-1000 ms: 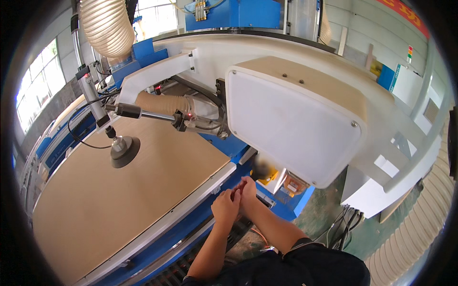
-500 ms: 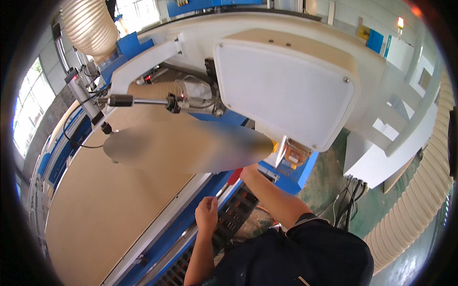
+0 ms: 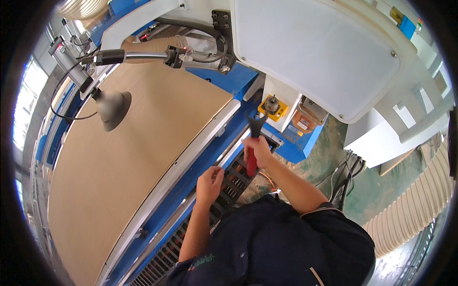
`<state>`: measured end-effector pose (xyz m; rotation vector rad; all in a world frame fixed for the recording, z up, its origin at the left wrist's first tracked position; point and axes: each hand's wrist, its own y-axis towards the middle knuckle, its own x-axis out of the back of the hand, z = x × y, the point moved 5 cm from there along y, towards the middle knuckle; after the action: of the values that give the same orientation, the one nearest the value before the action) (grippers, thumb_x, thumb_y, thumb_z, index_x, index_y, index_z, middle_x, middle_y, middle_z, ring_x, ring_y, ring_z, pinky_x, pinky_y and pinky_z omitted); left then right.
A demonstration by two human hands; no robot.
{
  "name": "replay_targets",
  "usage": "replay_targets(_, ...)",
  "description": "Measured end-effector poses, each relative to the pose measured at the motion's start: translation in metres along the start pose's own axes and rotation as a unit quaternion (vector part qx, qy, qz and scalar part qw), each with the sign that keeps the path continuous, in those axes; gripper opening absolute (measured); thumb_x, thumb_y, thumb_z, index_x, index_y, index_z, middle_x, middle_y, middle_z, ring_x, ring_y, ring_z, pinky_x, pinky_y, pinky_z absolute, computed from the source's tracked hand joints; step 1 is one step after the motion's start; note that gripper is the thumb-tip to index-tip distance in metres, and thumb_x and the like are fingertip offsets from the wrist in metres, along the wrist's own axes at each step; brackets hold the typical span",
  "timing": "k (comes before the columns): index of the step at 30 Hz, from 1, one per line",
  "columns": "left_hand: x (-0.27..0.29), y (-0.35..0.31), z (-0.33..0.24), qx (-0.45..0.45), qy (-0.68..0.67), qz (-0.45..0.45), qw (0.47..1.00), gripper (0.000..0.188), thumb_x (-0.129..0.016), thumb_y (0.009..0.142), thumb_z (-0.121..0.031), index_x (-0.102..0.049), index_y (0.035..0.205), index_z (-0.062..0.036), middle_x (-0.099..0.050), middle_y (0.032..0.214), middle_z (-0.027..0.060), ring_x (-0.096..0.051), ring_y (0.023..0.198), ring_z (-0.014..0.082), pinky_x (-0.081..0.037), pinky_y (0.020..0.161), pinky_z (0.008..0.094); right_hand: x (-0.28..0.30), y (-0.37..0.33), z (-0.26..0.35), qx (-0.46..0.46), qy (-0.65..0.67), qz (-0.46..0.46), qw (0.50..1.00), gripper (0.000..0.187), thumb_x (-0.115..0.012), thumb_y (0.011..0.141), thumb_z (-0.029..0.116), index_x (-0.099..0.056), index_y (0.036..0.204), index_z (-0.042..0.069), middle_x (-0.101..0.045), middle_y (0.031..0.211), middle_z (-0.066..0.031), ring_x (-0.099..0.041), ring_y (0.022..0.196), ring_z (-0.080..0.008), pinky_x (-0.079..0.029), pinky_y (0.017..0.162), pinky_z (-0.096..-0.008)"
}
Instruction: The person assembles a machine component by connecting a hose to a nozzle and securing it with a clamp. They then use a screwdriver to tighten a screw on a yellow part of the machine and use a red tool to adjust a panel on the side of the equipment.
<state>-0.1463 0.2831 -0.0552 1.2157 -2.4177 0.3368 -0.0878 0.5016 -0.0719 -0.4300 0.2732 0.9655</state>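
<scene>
My right hand (image 3: 257, 151) grips a wrench with a red handle (image 3: 252, 143), its dark open jaw pointing up toward the spindle nut (image 3: 272, 103) under the white machine head (image 3: 315, 52). The jaw sits just left of and below the spindle, apart from it. My left hand (image 3: 210, 183) hovers lower, over the black cable chain (image 3: 229, 183), fingers loosely curled, holding nothing I can see.
A large brown board (image 3: 133, 157) lies on the blue and white machine bed (image 3: 186, 167). A grey suction cup (image 3: 112, 109) on an arm hangs above it. A ribbed dust hose (image 3: 410, 214) runs at the right, with black cables (image 3: 346, 176) on the green floor.
My right hand has risen toward the spindle, now with the red-handled wrench visible in it. My left hand has moved slightly up over the cable chain. My view has shifted closer to the machine head.
</scene>
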Motion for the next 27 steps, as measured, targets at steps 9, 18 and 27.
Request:
replay_targets(9,0.023,-0.036,0.056,0.052,-0.065,0.030,0.996,0.023,-0.062,0.093,-0.018,-0.066,0.102,0.0027,-0.069,0.082,0.0090,-0.063,0.075,0.0134,-0.049,0.069,0.0275,0.066,-0.074,-0.009,0.084,-0.515,-0.021,0.853,0.035,-0.071,0.079,0.025,-0.062,0.096,-0.004,-0.063,0.071,-0.0168,-0.065,0.066,-0.0281,-0.052,0.066,-0.0408)
replay_targets(18,0.054,-0.064,0.071,0.097,-0.118,0.004,0.988,0.021,-0.060,0.095,-0.016,-0.065,0.102,0.0027,-0.068,0.083,0.0061,-0.062,0.076,0.0119,-0.049,0.070,0.0271,0.081,-0.043,0.114,0.049,-0.528,-0.162,0.832,0.032,-0.068,0.079,0.025,-0.062,0.089,-0.005,-0.061,0.065,-0.0151,-0.064,0.056,-0.0254,-0.050,0.054,-0.0399)
replay_targets(27,0.069,-0.083,0.100,0.089,-0.127,-0.024,0.988,0.020,-0.060,0.096,-0.016,-0.065,0.100,0.0027,-0.067,0.083,0.0063,-0.062,0.075,0.0120,-0.048,0.069,0.0270,0.088,0.011,0.125,0.034,-0.614,-0.147,0.775,0.030,-0.067,0.085,0.026,-0.066,0.093,-0.003,-0.056,0.057,-0.0057,-0.054,0.045,-0.0147,-0.044,0.046,-0.0302)
